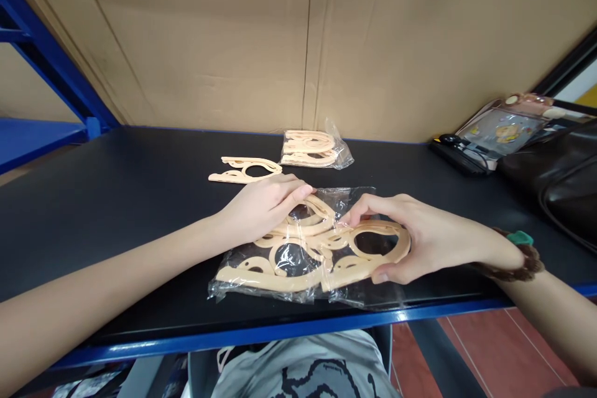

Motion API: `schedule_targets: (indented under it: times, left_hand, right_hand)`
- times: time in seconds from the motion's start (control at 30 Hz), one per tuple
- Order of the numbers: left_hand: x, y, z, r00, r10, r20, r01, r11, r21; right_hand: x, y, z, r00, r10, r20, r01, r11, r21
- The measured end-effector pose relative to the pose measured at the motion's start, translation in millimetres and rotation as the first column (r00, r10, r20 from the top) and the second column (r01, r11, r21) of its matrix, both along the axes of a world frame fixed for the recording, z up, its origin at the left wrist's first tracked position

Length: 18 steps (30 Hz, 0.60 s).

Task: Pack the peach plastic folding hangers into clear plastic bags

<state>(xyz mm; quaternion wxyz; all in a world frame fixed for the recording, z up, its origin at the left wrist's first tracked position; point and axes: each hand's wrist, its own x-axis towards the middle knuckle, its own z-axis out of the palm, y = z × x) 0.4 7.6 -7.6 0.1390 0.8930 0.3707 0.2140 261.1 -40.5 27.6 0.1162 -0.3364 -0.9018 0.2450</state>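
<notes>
Near the front of the black table, a clear plastic bag (293,295) lies with several beige folding hangers (265,278) in and around it. My left hand (275,196) is closed over the bag's far left part, with its thumb beside a hanger (321,208); its fingertips are partly hidden. My right hand (405,233) grips the rounded end of a folded hanger (361,267), thumb at the near side and fingers at the far side. This hanger sits at the bag's right side; whether its left end is inside the plastic, I cannot tell.
Behind my left hand lies a loose folded hanger (252,168). Farther back is another bagged set of hangers (310,148). At the right stand a dark leather bag (555,180), a black device with a cable (459,154) and a clear pouch (504,127). Cardboard (209,43) walls the back.
</notes>
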Motion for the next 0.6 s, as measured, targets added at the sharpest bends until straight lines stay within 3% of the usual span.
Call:
schedule_targets:
  times: [0.13, 0.33, 0.5, 0.6]
  left_hand:
    - [0, 1, -1.3, 1.000, 0.021, 0.018, -0.020, 1.000, -0.019]
    - [-1, 2, -5.1, 0.998, 0.039, 0.043, -0.038, 0.999, -0.022]
    - [1, 2, -4.5, 0.999, 0.027, 0.046, -0.025, 0.999, -0.038]
    - [0, 2, -3.6, 0.999, 0.026, 0.041, -0.025, 0.999, -0.043]
  right_hand:
    - [-6, -1, -4.6, 0.998, -0.069, 0.006, 0.069, 0.996, 0.055]
    - [-19, -7, -22.4, 0.998, -0.036, -0.042, 0.041, 0.992, 0.120]
    - [-17, -5, -17.9, 0.988, 0.050, -0.146, -0.059, 0.996, -0.061]
    - [-2, 1, -7.8, 0.994, 0.076, -0.081, -0.086, 0.987, -0.138]
